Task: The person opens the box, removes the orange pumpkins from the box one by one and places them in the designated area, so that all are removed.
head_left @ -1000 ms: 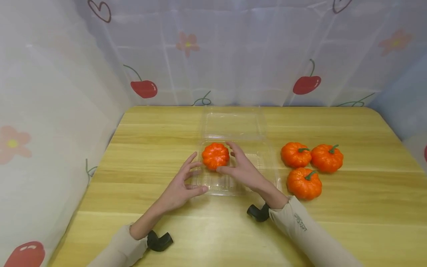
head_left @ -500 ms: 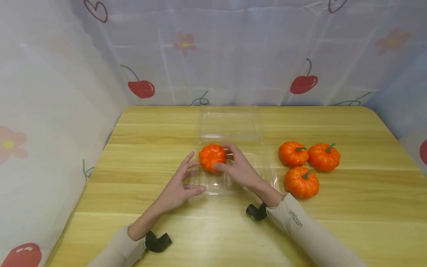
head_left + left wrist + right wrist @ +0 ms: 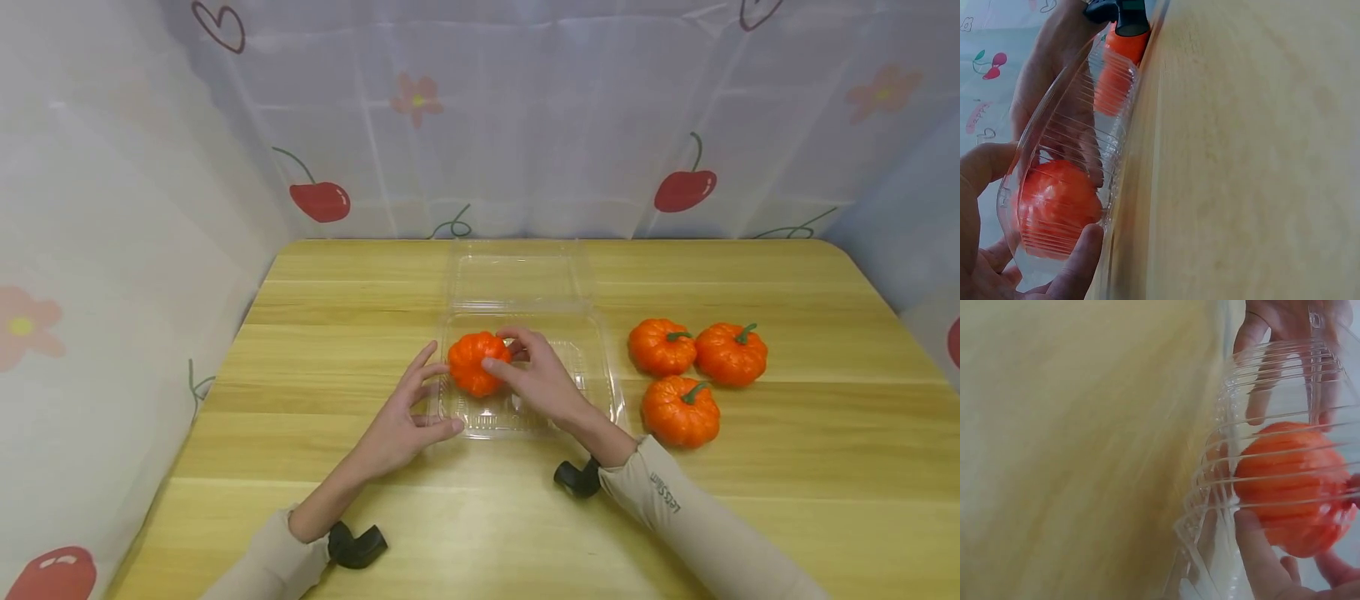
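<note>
A clear plastic clamshell box (image 3: 551,421) lies on the table with its lid folded back away from me. Inside its left part sits an orange toy pumpkin (image 3: 474,364), stem out of sight. My right hand (image 3: 542,382) reaches in from the right and grips this pumpkin between thumb and fingers. At the box's left front corner my left hand (image 3: 401,421) rests with spread fingers, its thumb against the front wall and its forefinger at the left rim. Through the ribbed wall the right wrist view shows the pumpkin (image 3: 1291,487) with fingers around it.
Right of the box, three more orange pumpkins with green stems stand close together: one at the back left (image 3: 660,348), one at the right (image 3: 733,357) and one in front (image 3: 681,414). Printed curtains hang behind and beside the wooden table (image 3: 480,533).
My right hand has closed on the pumpkin and drawn it slightly towards me inside the box. The left hand stays at the box's corner.
</note>
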`<state>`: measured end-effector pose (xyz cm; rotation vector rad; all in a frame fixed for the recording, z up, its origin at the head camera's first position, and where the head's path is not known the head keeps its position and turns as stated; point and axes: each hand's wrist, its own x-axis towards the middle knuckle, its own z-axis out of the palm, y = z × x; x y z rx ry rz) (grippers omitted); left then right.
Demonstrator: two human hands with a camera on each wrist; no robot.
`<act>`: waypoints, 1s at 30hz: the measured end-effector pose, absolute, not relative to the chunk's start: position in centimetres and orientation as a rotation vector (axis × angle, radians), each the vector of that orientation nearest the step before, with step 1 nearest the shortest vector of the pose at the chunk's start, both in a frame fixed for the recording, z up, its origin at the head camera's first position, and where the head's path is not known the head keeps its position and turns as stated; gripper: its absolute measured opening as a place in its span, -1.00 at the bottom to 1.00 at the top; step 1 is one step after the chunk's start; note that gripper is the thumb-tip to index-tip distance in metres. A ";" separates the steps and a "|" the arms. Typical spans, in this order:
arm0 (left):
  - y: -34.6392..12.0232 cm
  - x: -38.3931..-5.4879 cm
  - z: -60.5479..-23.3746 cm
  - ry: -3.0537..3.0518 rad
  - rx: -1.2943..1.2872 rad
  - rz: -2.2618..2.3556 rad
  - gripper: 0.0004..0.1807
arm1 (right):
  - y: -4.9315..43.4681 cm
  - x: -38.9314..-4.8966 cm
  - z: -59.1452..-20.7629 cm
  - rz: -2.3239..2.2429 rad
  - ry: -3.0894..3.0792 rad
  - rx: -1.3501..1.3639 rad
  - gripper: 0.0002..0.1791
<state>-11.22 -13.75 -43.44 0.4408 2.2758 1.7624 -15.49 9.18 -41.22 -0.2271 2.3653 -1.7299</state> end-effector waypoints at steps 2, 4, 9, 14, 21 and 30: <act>-13.8 -11.3 -43.5 2.268 0.433 1.764 -0.26 | 9.2 -15.5 -41.3 -1.748 2.341 -0.232 -0.45; -13.8 -11.3 -43.5 2.257 0.425 1.768 -0.27 | 9.2 -15.6 -41.3 -1.763 2.309 -0.233 -0.46; -13.8 -11.4 -43.6 2.228 0.426 1.781 -0.27 | 9.2 -15.5 -41.3 -1.786 2.232 -0.210 -0.42; -13.8 -11.4 -43.4 2.229 0.420 1.780 -0.27 | 9.1 -15.6 -41.2 -1.797 2.195 -0.191 -0.29; -13.7 -11.4 -43.0 2.235 0.413 1.772 -0.30 | 9.2 -15.6 -41.3 -1.691 2.270 -0.248 -0.34; -13.6 -11.3 -43.1 2.239 0.410 1.785 -0.33 | 9.3 -15.6 -41.5 -1.693 2.268 -0.252 -0.35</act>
